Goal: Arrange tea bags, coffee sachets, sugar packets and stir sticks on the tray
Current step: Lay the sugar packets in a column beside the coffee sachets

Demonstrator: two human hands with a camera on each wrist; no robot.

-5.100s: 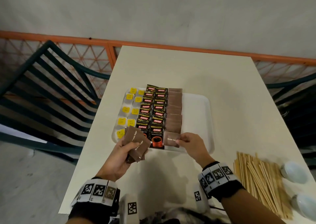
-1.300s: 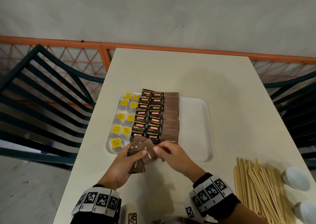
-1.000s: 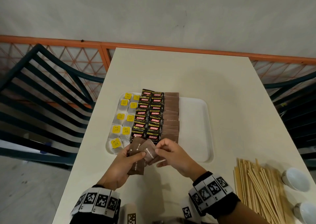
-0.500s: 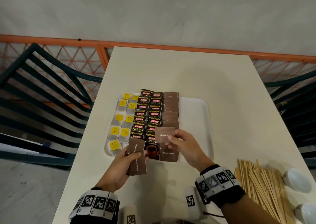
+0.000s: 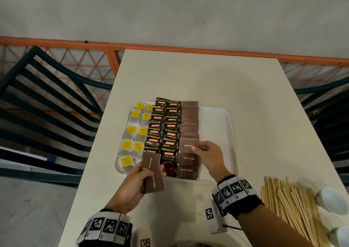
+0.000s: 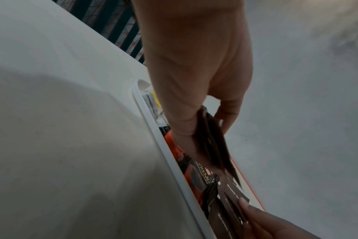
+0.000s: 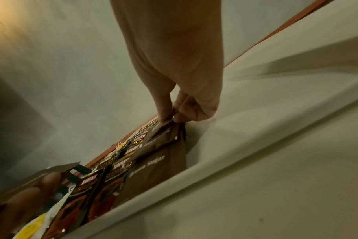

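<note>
Head view alone shows stir sticks (image 5: 294, 207); left hand (image 5: 132, 188) grasps sugar packets (image 5: 154, 178); right hand (image 5: 209, 157) pinches one packet (image 5: 188, 145).

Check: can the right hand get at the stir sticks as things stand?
Probably not right away: the right hand pinches a brown sugar packet over the tray. The stir sticks lie uncovered beside that wrist, path clear.

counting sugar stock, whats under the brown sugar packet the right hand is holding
The pinched brown paper sugar packet overlaps more brown sugar packets lined up on the white plastic tray. How many lie beneath is covered.
</note>
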